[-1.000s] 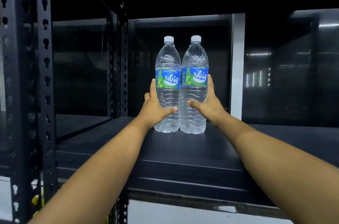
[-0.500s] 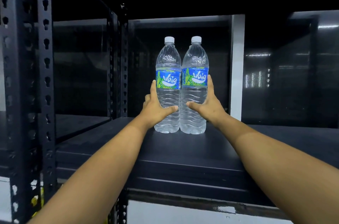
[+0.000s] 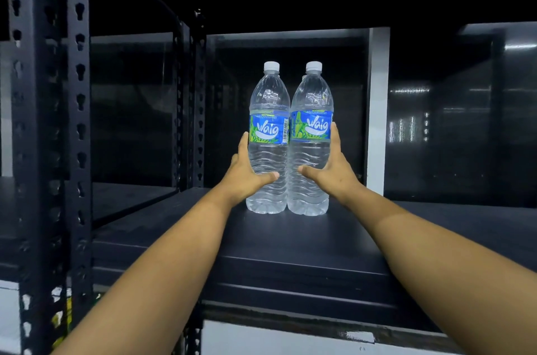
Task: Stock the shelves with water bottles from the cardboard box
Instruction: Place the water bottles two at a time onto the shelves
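1. Barely anything is changing since half a second back: both bottles are staying put on the shelf and both hands are still clamped around them, maybe with the labels turned a touch.
2. The left hand (image 3: 247,177) is gripping the left bottle (image 3: 268,139), thumb wrapping across the front, fingers going round its outer side.
3. The right hand (image 3: 332,173) is gripping the right bottle (image 3: 311,141) the same way, mirrored.
4. Both bottles are standing upright, touching side by side, bases sitting on the black shelf (image 3: 290,241), set back from its front edge.
5. White caps on top, blue and green labels facing the camera.
6. A black slotted metal post (image 3: 49,133) is running up the left side of the rack.
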`<state>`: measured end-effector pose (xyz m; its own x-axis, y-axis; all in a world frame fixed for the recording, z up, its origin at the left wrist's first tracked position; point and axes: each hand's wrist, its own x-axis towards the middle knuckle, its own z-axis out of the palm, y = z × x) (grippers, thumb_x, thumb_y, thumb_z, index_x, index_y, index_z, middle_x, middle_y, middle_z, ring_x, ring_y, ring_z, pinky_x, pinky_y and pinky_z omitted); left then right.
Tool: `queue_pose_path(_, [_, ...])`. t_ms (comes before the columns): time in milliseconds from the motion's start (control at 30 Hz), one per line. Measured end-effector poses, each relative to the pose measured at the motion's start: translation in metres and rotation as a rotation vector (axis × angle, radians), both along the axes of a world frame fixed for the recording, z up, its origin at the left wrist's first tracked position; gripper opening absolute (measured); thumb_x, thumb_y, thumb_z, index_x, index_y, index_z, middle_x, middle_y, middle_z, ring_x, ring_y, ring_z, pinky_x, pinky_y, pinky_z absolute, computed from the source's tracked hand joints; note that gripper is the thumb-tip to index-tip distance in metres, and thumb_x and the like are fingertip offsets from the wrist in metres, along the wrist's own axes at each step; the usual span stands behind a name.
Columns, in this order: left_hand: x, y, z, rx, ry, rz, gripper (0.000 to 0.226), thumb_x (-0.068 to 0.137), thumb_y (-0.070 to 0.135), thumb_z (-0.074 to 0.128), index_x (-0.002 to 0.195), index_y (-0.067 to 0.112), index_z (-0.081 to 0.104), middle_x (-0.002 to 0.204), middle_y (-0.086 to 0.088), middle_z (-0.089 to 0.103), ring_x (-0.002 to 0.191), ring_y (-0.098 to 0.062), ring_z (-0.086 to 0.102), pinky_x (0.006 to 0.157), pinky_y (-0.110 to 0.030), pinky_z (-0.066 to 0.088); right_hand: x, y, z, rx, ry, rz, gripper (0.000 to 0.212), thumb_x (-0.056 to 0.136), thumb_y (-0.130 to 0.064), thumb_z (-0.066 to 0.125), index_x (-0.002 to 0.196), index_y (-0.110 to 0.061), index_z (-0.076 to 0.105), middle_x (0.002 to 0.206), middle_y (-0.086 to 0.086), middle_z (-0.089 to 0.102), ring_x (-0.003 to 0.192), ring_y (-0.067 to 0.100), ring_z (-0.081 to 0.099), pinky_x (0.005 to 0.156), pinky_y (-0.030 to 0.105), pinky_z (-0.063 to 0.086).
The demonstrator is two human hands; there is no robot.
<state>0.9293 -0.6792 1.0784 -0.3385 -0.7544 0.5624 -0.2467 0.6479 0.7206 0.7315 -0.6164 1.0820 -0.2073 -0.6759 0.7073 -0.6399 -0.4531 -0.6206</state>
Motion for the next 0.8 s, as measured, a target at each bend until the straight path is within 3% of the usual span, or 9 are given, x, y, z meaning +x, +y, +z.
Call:
queue_pose_path(100, [-0.004,0.002,-0.002,-0.065,-0.027,0.093,0.124,0.074,0.043,0.082,0.151,0.04,-0.016,0.152,-0.008,0.019,0.143,-0.026,0.023,0.116,-0.044,0.021,0.0,-0.001,0.0,0.003,0.002,0.015,0.116,0.078,-0.02,0.076,0.145,-0.055,-0.012,0.137,-0.003,0.051,0.126,0.02,0.051,0.106,0.043,0.041])
queue_pose_path(267, [-0.002,-0.005,-0.003,-0.128,-0.022,0.042,0.12,0.077,0.03,0.082,0.153,0.035,-0.009,0.153,0.0,0.033,0.138,-0.018,0.037,0.109,-0.029,0.028,0.001,0.0,-0.001,-0.001,0.016,-0.022,0.116,0.076,-0.029,0.078,0.143,-0.058,-0.012,0.141,0.003,0.046,0.128,0.021,0.048,0.109,0.049,0.039])
queue_pose_path(400, [0.002,-0.009,-0.002,-0.085,0.002,-0.046,0.116,0.078,0.023,0.081,0.153,0.036,-0.007,0.147,0.011,0.045,0.133,-0.012,0.046,0.114,-0.038,0.034,0.005,0.0,-0.001,-0.001,0.011,-0.033,0.118,0.071,-0.036,0.078,0.143,-0.059,-0.012,0.138,0.008,0.046,0.12,0.022,0.053,0.107,0.048,0.041])
queue_pose_path(533, [-0.002,-0.004,-0.002,-0.063,0.009,-0.014,0.124,0.07,0.04,0.082,0.151,0.041,-0.011,0.154,0.002,0.03,0.141,-0.018,0.034,0.118,-0.042,0.026,0.001,0.0,0.0,0.006,-0.005,-0.001,0.118,0.07,-0.031,0.078,0.143,-0.06,-0.01,0.138,0.004,0.046,0.123,0.02,0.05,0.106,0.043,0.042])
queue_pose_path(633, [-0.005,-0.001,-0.004,-0.101,-0.024,0.069,0.128,0.073,0.039,0.083,0.151,0.037,-0.018,0.153,-0.009,0.02,0.143,-0.022,0.022,0.115,-0.039,0.021,-0.001,-0.002,0.0,-0.005,-0.005,0.044,0.117,0.076,-0.013,0.075,0.149,-0.05,-0.008,0.125,-0.009,0.054,0.112,0.011,0.056,0.09,0.023,0.047])
queue_pose_path(667, [-0.005,-0.002,-0.005,-0.115,-0.033,0.057,0.127,0.074,0.036,0.083,0.151,0.035,-0.018,0.154,-0.009,0.021,0.143,-0.022,0.022,0.113,-0.036,0.022,0.0,-0.001,0.0,0.0,-0.003,0.036,0.116,0.078,-0.011,0.074,0.149,-0.048,-0.009,0.125,-0.008,0.054,0.11,0.01,0.056,0.087,0.021,0.047])
queue_pose_path(800, [-0.001,-0.007,-0.003,-0.098,-0.041,-0.01,0.122,0.078,0.029,0.081,0.152,0.034,-0.016,0.154,0.004,0.036,0.138,-0.017,0.039,0.111,-0.03,0.03,0.004,0.003,0.0,0.009,0.023,-0.04,0.117,0.069,-0.034,0.075,0.142,-0.061,-0.013,0.136,0.007,0.048,0.118,0.021,0.053,0.105,0.044,0.043])
